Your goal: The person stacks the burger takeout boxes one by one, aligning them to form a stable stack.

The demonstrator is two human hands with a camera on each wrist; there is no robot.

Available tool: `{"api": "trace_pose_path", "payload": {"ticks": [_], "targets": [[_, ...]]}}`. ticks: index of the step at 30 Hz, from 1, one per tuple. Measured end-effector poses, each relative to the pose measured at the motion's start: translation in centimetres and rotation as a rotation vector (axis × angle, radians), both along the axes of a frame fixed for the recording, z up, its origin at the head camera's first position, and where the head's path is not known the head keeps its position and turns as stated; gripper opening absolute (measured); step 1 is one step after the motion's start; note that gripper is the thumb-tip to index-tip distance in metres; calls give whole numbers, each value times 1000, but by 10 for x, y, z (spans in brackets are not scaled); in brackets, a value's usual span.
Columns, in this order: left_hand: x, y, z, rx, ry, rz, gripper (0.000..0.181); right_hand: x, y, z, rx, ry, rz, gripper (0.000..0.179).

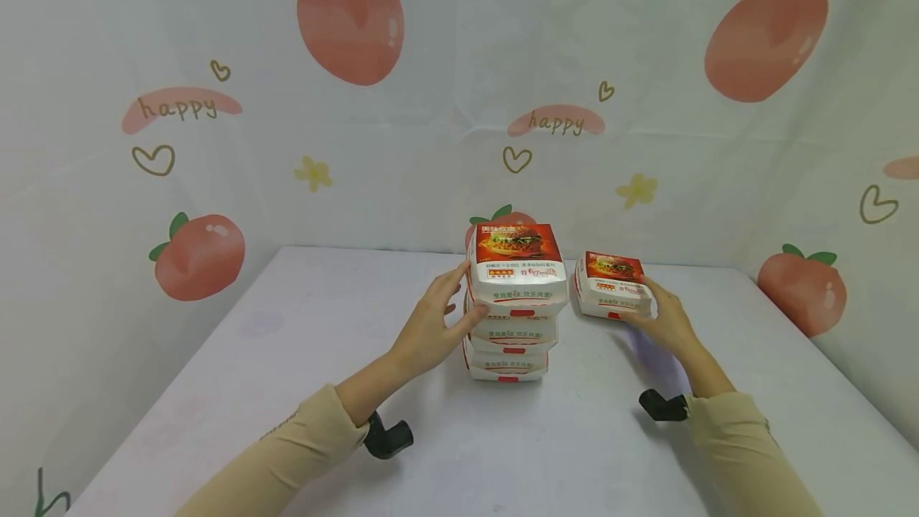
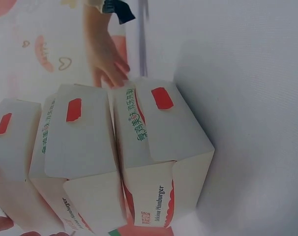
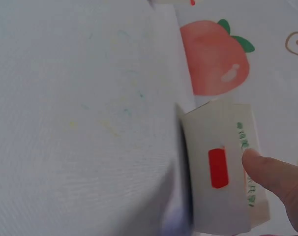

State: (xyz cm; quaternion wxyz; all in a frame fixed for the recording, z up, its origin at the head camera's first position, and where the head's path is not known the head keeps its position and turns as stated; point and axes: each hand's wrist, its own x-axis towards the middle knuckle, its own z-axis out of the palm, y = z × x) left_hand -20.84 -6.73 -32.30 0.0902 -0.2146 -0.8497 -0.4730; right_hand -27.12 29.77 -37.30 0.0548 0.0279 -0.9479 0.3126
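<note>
Sleeves (image 1: 309, 437) lie nearest in the head view; the left hand (image 1: 431, 316), fingers spread, rests against a stack of three burger boxes (image 1: 513, 329), while right of the stack the right hand (image 1: 669, 321) pinches a single box (image 1: 610, 286). From the left wrist, the stack's folded card should be light, stiff but crushable, best held by opposite sides; each box is closed, contents unseen. From the right wrist, the thumb presses the single box's front, other fingertips hidden, so their grip is hard to judge.
</note>
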Motion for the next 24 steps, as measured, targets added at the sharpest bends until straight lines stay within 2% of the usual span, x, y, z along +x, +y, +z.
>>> {"api": "trace_pose_path", "payload": {"ticks": [10,17,22,24], "targets": [[0,0,0,2,-2,-1,69,-8,2,-12,-18,-40,11,83],[-1,0,1,9,-2,-3,69,-8,5,-11,1,-53,0,81],[-1,-1,1,10,2,-5,69,-9,8,-13,-3,-28,-4,82],[-1,-1,1,10,1,-7,69,-13,13,-20,0,8,-6,82]]}}
